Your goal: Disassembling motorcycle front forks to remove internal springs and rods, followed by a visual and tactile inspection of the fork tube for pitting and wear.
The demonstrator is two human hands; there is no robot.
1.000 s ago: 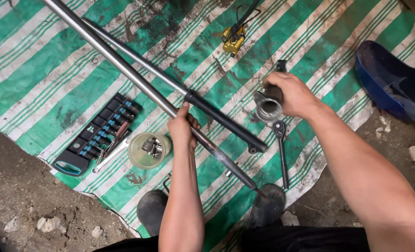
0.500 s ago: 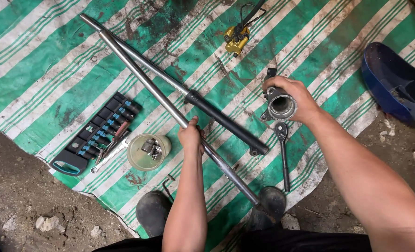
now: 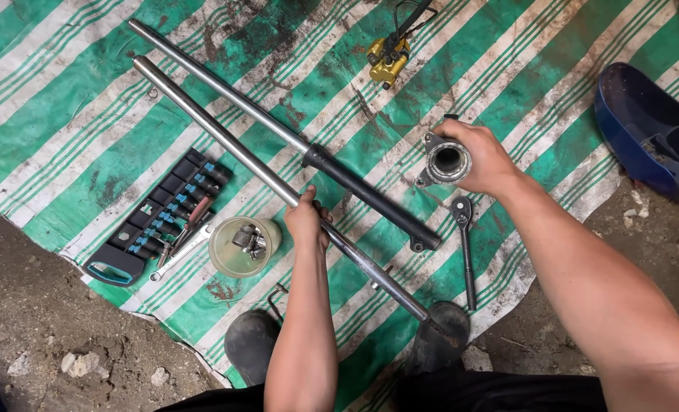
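Steel, bare and greasy: that was the long tube [image 3: 225, 145] my left hand [image 3: 306, 221] gripped near its middle, fingers wrapped tight around it, with its lower end by my boot [image 3: 440, 339] and the rest slanting up across the striped green tarp [image 3: 64, 99]. My right hand [image 3: 486, 158] held a short metal housing [image 3: 446, 162] above the tarp, fingers curled around its body, its open bore facing me. To do this well, I judged, I needed the tube steady and the bore kept square to it, not cocked. I counted two long tubes, the second [image 3: 293, 145] ending in a black sleeve, one ratchet [image 3: 465, 244], one socket rail [image 3: 160, 217], one clear cup [image 3: 241, 246], one yellow caliper [image 3: 387, 61].
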